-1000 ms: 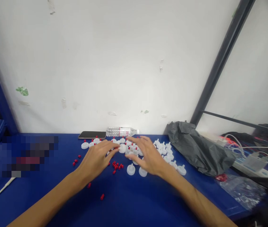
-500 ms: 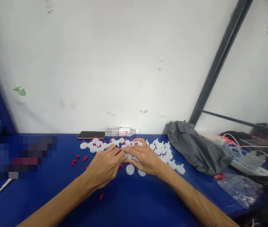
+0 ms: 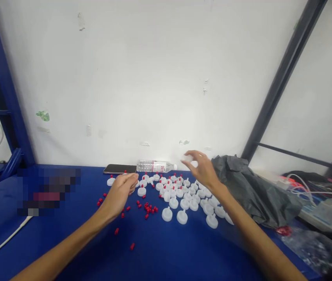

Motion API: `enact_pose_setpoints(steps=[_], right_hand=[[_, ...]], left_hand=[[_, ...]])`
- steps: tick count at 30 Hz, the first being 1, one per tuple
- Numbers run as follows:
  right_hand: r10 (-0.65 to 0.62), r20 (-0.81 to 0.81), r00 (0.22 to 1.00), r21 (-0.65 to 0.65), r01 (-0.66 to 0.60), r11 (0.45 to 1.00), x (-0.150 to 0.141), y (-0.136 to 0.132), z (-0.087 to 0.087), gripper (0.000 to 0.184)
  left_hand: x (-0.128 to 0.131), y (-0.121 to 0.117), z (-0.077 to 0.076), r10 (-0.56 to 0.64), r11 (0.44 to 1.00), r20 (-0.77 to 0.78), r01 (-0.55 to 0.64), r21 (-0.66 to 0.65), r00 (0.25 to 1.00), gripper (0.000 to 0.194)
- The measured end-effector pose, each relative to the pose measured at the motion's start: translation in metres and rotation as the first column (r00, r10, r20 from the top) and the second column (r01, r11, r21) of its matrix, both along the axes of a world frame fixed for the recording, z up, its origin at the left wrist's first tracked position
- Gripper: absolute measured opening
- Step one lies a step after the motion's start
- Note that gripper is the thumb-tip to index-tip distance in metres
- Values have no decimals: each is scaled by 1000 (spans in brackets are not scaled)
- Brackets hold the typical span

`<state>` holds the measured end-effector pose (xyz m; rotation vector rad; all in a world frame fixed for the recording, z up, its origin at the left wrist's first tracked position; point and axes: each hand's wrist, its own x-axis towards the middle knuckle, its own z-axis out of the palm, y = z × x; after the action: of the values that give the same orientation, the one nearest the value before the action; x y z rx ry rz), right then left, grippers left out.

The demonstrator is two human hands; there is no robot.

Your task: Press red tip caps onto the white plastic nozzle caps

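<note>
My left hand (image 3: 122, 189) is curled closed above the left part of the pile; whatever its fingers hold is hidden. Raised over the back of the pile, my right hand (image 3: 201, 168) has thumb and fingers curved around a pale, blurred shape that looks like a white nozzle cap (image 3: 187, 157). Below lie many round white nozzle caps (image 3: 182, 217) with narrow spouts. Those at the back and left carry small red tips (image 3: 141, 187); several at the front and right have bare spouts. Loose red tips (image 3: 147, 208) lie in a small heap between my hands, others scattered leftward.
A phone (image 3: 119, 169) and a clear plastic bottle (image 3: 156, 166) lie along the wall. On the right are a dark grey plastic bag (image 3: 252, 191), a power strip with cables (image 3: 327, 214) and a clear bag (image 3: 309, 244). A white cable (image 3: 6, 242) crosses the left side.
My hands, together over the caps before, have parted. The right one rose and moved right; the left drew back left. The heap of red tips has come into view, and the camera view has shifted slightly.
</note>
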<state>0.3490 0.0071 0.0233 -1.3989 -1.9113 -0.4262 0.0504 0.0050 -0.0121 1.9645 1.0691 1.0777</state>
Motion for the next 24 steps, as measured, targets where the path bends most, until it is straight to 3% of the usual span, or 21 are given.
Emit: enact_pose_setpoints(steps=[3, 5, 10, 12, 16, 21, 24], right_hand=[[-99, -43, 994, -50, 97, 994, 31, 6, -6, 28], [-118, -18, 993, -103, 115, 988, 42, 11, -15, 22], [-190, 55, 980, -198, 197, 960, 52, 21, -36, 14], [-228, 73, 971, -221, 239, 946, 54, 22, -39, 17], [-241, 112, 964, -295, 264, 918, 54, 22, -41, 19], [-187, 156, 970, -392, 234, 890, 53, 20, -43, 19], [-165, 166, 972, -388, 218, 895, 52, 18, -41, 30]], left_hand=[[-12, 8, 0, 123, 980, -233, -81, 180, 965, 36], [-13, 9, -1, 162, 963, -377, -63, 261, 912, 27], [-11, 10, -8, 183, 953, -612, 14, 304, 769, 17], [-12, 11, -11, 187, 954, -658, 24, 298, 729, 12], [-15, 12, -14, 189, 961, -706, 19, 275, 683, 20], [-15, 9, -12, 184, 969, -726, 0, 246, 662, 17], [-14, 9, -12, 204, 967, -713, -25, 253, 671, 18]])
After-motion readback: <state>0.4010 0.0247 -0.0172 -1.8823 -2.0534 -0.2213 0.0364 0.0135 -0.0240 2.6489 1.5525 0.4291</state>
